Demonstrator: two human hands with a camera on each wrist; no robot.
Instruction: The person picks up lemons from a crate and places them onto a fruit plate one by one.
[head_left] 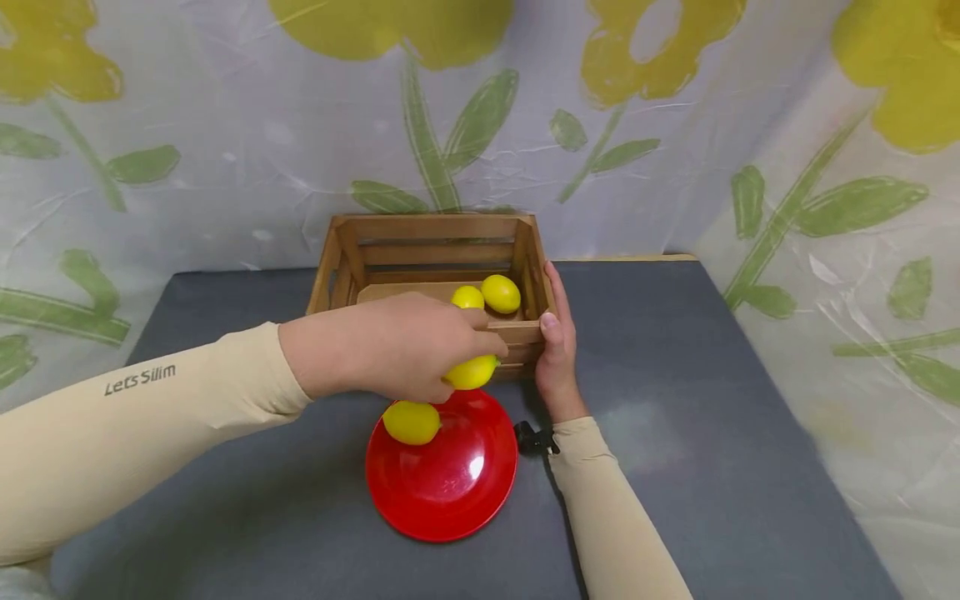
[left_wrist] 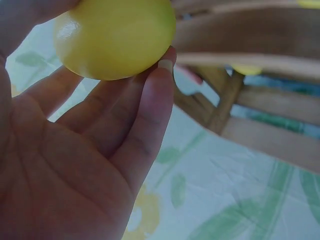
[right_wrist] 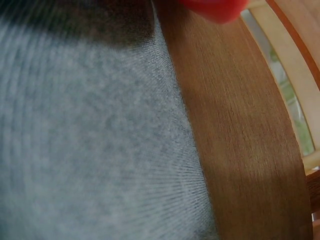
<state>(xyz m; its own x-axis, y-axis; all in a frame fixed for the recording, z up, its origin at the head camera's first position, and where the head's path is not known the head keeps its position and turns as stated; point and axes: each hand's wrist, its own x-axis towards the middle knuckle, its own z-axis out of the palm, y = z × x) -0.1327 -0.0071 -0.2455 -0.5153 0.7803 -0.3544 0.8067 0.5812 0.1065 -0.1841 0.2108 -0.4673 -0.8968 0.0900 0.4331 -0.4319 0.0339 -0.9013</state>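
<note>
My left hand [head_left: 408,346] reaches across from the left and holds a yellow lemon [head_left: 471,374] between thumb and fingers, above the far rim of the red plate. Up close in the left wrist view, the lemon [left_wrist: 115,37] sits at the fingertips, beside the wooden slats. A second lemon [head_left: 412,422] lies on the red plate [head_left: 442,508] near its far left edge. Two more lemons [head_left: 501,294] [head_left: 467,297] rest inside the wooden crate [head_left: 435,227]. At the crate's front right corner, my right hand [head_left: 558,358] grips the side, thumb over the front rim.
The dark grey tabletop [head_left: 675,400] extends to both sides of the crate and plate. Behind it hangs a pale curtain [head_left: 247,167] printted with yellow flowers and green leaves. A black strap mount [head_left: 534,437] sits at the right wrist, close to the plate.
</note>
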